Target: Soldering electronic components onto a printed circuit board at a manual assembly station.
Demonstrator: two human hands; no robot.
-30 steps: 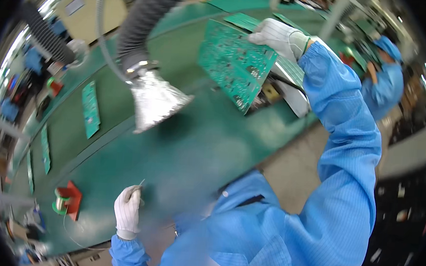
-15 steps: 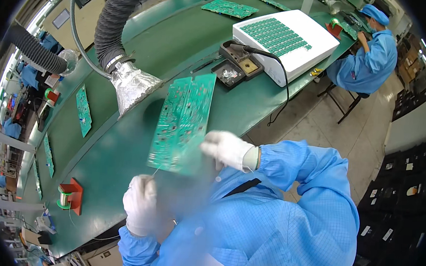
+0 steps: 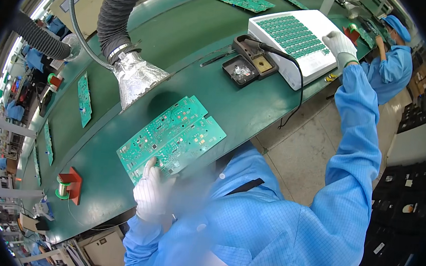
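Note:
A large green circuit board (image 3: 193,136) lies aslant on the green bench near its front edge. My left hand (image 3: 149,194), white-gloved, grips the board's near edge, with a finger on its upper face; a blurred patch partly hides the other fingers. Farther right, my right hand (image 3: 340,46), also gloved, reaches to the right side of a white box-shaped stand (image 3: 289,71). Its fingers are closed beside rows of small green circuit boards (image 3: 294,35) on top. Whatever those fingers hold is hidden.
A soldering iron holder (image 3: 254,57) with a black cable stands left of the white stand. A foil-ended fume duct (image 3: 137,78) hangs above the bench. Near the left is a solder wire spool (image 3: 64,190) on a red holder. A co-worker (image 3: 393,66) sits at far right.
The large board has come down onto the bench and turned clockwise. My right hand has left it and moved far right to the white stand. My left hand stays at the board.

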